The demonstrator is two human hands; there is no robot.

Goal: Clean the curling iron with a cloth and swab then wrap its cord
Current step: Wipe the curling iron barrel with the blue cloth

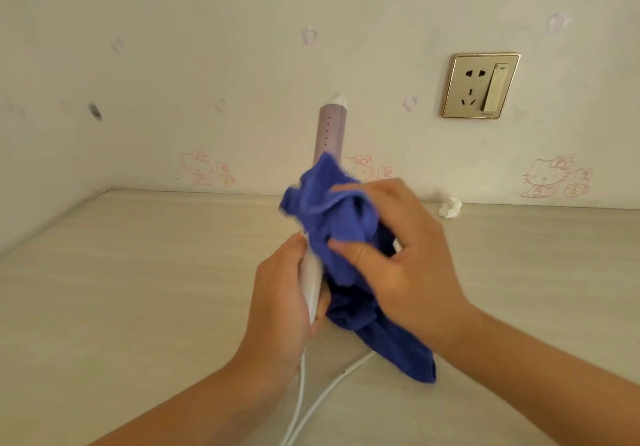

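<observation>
Head view: over the counter (138, 272), a blue cloth (332, 210) wraps the upright curling iron (329, 130). Right hand (398, 248) fingers clamp the cloth, and left hand (280, 300) fingers clamp the handle. This looks like the wiping step; next, the cloth should probably slide toward the tip. The cord (322, 400) trails unwrapped.

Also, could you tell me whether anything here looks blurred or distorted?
Head view: light is soft and even, no glare; the blue cloth is smeared at its left edge; the wall socket leans, skewed by the wide lens.
</observation>
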